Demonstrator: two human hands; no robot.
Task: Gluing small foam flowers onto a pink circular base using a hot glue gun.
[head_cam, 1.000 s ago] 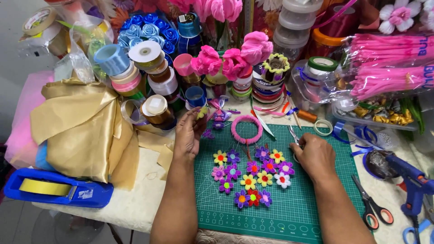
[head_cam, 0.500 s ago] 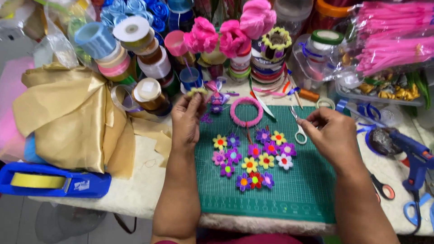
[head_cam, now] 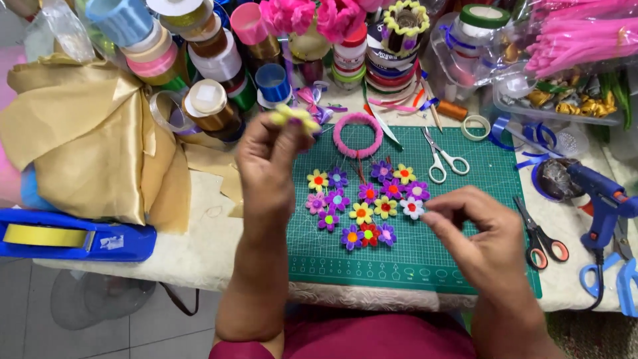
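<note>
The left hand (head_cam: pixel 266 156) pinches a yellow flower (head_cam: pixel 292 118) above the green mat (head_cam: pixel 465 259), while the right hand (head_cam: pixel 482 236) pinches a white flower (head_cam: pixel 412 207) among the flowers lying there.

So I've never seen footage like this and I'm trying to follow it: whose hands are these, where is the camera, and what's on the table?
The camera sits on a person's head and looks down at their own two bare hands; there is no machine. The left hand is raised and pinches a small yellow flower in its fingertips. The right hand reaches toward a white flower at the edge of a cluster of small coloured flowers on a green cutting mat. Also there: a pink ring, white-handled scissors, a blue glue gun, ribbon spools and gold fabric.
</note>
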